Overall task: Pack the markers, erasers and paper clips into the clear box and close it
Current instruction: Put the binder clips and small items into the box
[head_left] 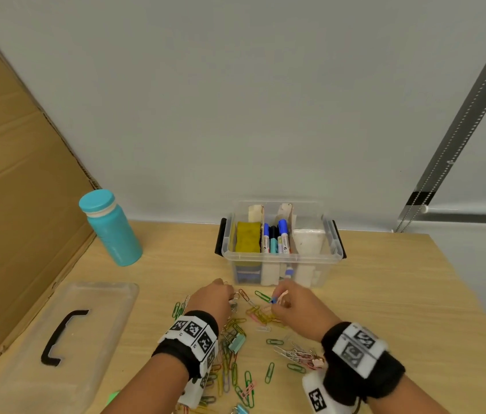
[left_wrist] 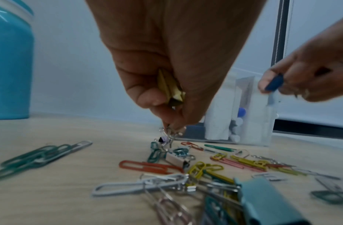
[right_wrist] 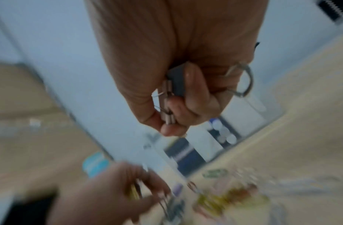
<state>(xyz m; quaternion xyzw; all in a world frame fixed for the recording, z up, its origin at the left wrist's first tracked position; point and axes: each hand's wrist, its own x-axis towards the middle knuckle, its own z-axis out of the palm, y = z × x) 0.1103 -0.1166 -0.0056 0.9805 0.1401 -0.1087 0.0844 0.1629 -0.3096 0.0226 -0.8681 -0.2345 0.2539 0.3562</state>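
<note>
The clear box stands open at the back of the table, holding a yellow eraser and several markers. Coloured paper clips and binder clips lie scattered in front of it. My left hand pinches a gold binder clip with a tangle of wire clips hanging from its fingertips. My right hand, just before the box, grips a blue binder clip and other clips in curled fingers.
The clear lid with a black handle lies flat at the left. A teal bottle stands at the back left beside a leaning cardboard sheet. A mint binder clip lies between my wrists.
</note>
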